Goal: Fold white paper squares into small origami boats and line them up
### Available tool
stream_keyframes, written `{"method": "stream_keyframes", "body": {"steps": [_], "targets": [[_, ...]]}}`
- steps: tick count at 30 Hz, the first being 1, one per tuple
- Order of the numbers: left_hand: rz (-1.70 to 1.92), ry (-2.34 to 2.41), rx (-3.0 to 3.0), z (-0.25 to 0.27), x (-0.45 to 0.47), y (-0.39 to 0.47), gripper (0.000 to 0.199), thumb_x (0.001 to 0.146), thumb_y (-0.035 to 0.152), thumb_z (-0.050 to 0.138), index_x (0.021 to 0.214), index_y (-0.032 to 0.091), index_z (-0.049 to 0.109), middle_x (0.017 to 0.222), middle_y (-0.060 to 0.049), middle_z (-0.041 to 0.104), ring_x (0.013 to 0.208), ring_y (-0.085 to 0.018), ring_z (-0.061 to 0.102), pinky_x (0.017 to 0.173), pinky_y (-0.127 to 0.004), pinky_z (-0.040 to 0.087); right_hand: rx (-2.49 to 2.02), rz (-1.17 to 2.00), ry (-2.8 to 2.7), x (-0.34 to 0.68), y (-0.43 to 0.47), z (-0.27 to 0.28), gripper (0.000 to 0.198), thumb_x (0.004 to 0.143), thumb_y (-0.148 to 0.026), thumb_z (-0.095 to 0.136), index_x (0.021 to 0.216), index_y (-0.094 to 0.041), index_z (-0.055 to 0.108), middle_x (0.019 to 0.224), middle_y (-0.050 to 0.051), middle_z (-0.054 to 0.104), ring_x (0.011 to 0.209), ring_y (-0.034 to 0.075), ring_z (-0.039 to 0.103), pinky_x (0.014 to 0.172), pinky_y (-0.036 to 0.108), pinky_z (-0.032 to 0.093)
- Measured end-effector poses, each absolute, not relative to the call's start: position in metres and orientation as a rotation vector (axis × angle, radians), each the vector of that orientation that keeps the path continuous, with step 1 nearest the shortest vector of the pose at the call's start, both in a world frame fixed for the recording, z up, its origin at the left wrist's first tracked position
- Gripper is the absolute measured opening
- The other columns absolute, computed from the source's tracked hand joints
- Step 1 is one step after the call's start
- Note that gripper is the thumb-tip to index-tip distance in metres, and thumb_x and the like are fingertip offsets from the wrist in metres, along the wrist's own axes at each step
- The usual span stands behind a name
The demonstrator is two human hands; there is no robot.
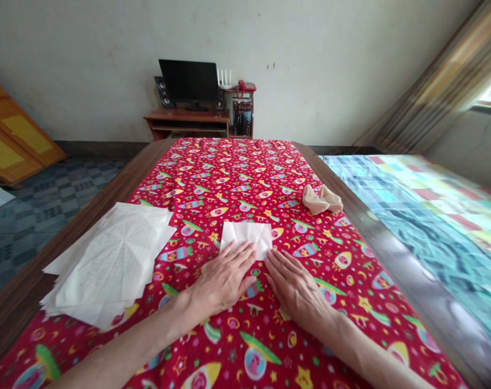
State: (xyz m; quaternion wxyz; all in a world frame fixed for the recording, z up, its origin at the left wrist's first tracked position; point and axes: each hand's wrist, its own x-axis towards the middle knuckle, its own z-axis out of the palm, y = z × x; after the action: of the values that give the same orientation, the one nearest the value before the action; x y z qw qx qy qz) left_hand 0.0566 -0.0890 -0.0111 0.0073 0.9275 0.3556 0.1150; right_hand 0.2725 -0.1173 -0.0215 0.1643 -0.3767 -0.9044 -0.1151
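Note:
A small white folded paper [245, 231] lies flat on the red patterned cloth [245, 178], with crease lines showing on it. My left hand [227, 275] rests on its lower left part, palm down with the fingers stretched out. At the paper's lower right corner, the fingertips of my right hand [294, 286] touch the edge, the hand flat and the fingers straight. Neither hand grips anything. Part of the paper's lower edge is hidden under the left fingers.
To the left lies a loose stack of creased white paper sheets [111, 265]. A cream folded paper shape [322, 200] stands at the right of the cloth. Beyond the table are a desk with a monitor [190, 81] and a red telephone [246, 86]. A bed [423, 216] adjoins the right side.

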Motion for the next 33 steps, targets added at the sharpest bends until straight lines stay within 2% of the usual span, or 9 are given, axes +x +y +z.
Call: {"method": "stream_keyframes", "body": {"steps": [4, 9, 15, 18, 22, 25, 29, 33], "targets": [[0.355, 1.140, 2.874, -0.017, 0.062, -0.071, 0.048, 0.098, 0.037, 0.033, 0.140, 0.014, 0.037, 0.150, -0.009, 0.033, 0.140, -0.019, 0.024, 0.115, -0.040, 0.022, -1.069, -0.354, -2.552, 0.270, -0.117, -0.019, 0.037, 0.088, -0.008, 0.042, 0.121, -0.003, 0.058, 0.126, 0.018, 0.059, 0.121, 0.030, 0.052, 0.100, 0.044, 0.048], [0.339, 1.300, 2.868, -0.018, 0.049, -0.048, 0.050, 0.098, 0.035, 0.030, 0.140, 0.008, 0.037, 0.149, -0.014, 0.031, 0.140, -0.024, 0.025, 0.114, -0.044, 0.024, -1.057, -0.375, -2.524, 0.269, -0.116, -0.017, 0.035, 0.089, -0.010, 0.042, 0.119, -0.002, 0.059, 0.123, 0.018, 0.061, 0.118, 0.029, 0.055, 0.098, 0.044, 0.049], [0.349, 1.447, 2.837, -0.022, 0.032, -0.042, 0.053, 0.097, 0.037, 0.032, 0.140, 0.007, 0.036, 0.148, -0.017, 0.033, 0.139, -0.026, 0.028, 0.112, -0.048, 0.027, -1.103, -0.272, -2.482, 0.271, -0.107, -0.017, 0.030, 0.094, -0.017, 0.042, 0.116, -0.010, 0.061, 0.119, 0.012, 0.064, 0.114, 0.025, 0.058, 0.095, 0.040, 0.050], [0.421, 1.384, 2.875, -0.024, 0.033, -0.055, 0.051, 0.096, 0.036, 0.038, 0.137, 0.006, 0.040, 0.146, -0.017, 0.037, 0.138, -0.026, 0.030, 0.112, -0.047, 0.028, -1.108, -0.263, -2.491, 0.272, -0.097, -0.017, 0.028, 0.095, -0.021, 0.043, 0.115, -0.012, 0.061, 0.120, 0.012, 0.064, 0.114, 0.025, 0.058, 0.095, 0.041, 0.049], [0.512, 1.169, 2.923, -0.021, 0.038, -0.070, 0.039, 0.095, 0.026, 0.044, 0.131, 0.013, 0.049, 0.140, -0.010, 0.048, 0.133, -0.021, 0.040, 0.111, -0.041, 0.034, -1.044, -0.328, -2.606, 0.270, -0.088, -0.015, 0.026, 0.092, -0.013, 0.046, 0.115, -0.010, 0.059, 0.120, 0.016, 0.063, 0.115, 0.028, 0.056, 0.092, 0.045, 0.047], [0.589, 1.078, 2.984, -0.014, 0.038, -0.069, 0.032, 0.095, 0.020, 0.043, 0.123, 0.014, 0.055, 0.131, -0.009, 0.057, 0.126, -0.020, 0.048, 0.108, -0.039, 0.038, -0.983, -0.369, -2.644, 0.270, -0.085, -0.014, 0.028, 0.090, -0.009, 0.047, 0.117, -0.008, 0.057, 0.118, 0.017, 0.063, 0.113, 0.028, 0.056, 0.089, 0.044, 0.048], [0.474, 0.867, 3.185, -0.006, 0.029, -0.056, 0.031, 0.093, 0.011, 0.042, 0.121, 0.011, 0.055, 0.126, -0.011, 0.059, 0.123, -0.022, 0.051, 0.102, -0.035, 0.044, -0.976, -0.347, -2.628, 0.272, -0.080, -0.013, 0.025, 0.093, -0.014, 0.046, 0.115, -0.011, 0.057, 0.116, 0.014, 0.064, 0.111, 0.026, 0.057, 0.085, 0.040, 0.048], [0.395, 0.841, 3.304, -0.005, 0.023, -0.045, 0.030, 0.088, 0.005, 0.046, 0.115, 0.011, 0.056, 0.120, -0.012, 0.062, 0.115, -0.024, 0.057, 0.095, -0.037, 0.050, -1.028, -0.365, -2.601, 0.269, -0.076, -0.011, 0.021, 0.093, -0.016, 0.047, 0.110, -0.011, 0.058, 0.109, 0.014, 0.066, 0.106, 0.025, 0.058, 0.081, 0.039, 0.047]]}}
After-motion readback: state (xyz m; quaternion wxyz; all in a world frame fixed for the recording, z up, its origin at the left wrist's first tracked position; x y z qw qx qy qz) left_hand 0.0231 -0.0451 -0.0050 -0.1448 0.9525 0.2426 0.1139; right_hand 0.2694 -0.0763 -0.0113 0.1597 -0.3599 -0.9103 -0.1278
